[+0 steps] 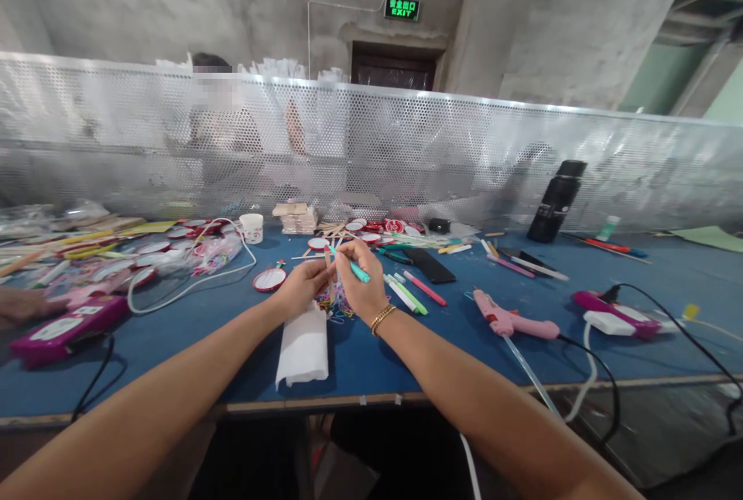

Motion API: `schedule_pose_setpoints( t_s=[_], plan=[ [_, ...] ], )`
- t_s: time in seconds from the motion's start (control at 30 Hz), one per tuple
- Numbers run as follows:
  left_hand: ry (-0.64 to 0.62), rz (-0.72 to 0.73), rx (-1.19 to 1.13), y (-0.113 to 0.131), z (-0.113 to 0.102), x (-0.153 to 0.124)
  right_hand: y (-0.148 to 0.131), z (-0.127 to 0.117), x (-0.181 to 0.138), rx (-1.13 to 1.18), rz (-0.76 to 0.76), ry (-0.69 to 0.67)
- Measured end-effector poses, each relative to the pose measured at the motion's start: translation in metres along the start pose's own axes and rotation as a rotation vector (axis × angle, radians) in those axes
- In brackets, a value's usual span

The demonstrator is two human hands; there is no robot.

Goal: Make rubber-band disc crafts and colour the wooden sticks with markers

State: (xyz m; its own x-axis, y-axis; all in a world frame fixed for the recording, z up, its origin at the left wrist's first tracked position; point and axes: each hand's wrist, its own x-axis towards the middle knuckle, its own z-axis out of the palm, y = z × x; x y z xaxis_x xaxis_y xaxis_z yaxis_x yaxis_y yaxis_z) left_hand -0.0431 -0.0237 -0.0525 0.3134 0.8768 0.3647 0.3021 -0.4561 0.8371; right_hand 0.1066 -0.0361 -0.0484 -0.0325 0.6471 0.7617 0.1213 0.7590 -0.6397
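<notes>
My left hand [303, 287] pinches a flat wooden craft stick [330, 269], held upright above the table. In my right hand [365, 283] is a teal marker [359, 272], its front end close to the stick. Whether the tip touches the wood I cannot tell. Below my left wrist lies a folded white paper [303, 349]. Small coloured loops or clips [340, 310] are spread under both hands. A round, red-rimmed disc [269, 279] rests left of my left hand. Green and pink markers [426, 288] lie right of my right hand.
A pink glue gun [511, 318] and purple power strip [618, 314] sit right, with cords. Another purple strip [70, 330] is left, near another person's hand [22, 308]. A paper cup [251, 228], black phone [430, 265] and black bottle [556, 202] stand or lie near the perforated metal divider [406, 144].
</notes>
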Motion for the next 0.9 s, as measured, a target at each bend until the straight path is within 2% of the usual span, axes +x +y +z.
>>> schedule_pose_setpoints(
  t_s=[0.37, 0.9],
  plan=[
    [-0.010, -0.005, -0.036, 0.0053, -0.0013, -0.0008, 0.0002, 0.0001, -0.0005, -0.096, -0.028, 0.003],
    [-0.001, -0.005, -0.043, 0.0049, -0.0004, -0.0022, 0.0018, 0.0025, -0.0018, -0.106, -0.025, 0.009]
  ],
)
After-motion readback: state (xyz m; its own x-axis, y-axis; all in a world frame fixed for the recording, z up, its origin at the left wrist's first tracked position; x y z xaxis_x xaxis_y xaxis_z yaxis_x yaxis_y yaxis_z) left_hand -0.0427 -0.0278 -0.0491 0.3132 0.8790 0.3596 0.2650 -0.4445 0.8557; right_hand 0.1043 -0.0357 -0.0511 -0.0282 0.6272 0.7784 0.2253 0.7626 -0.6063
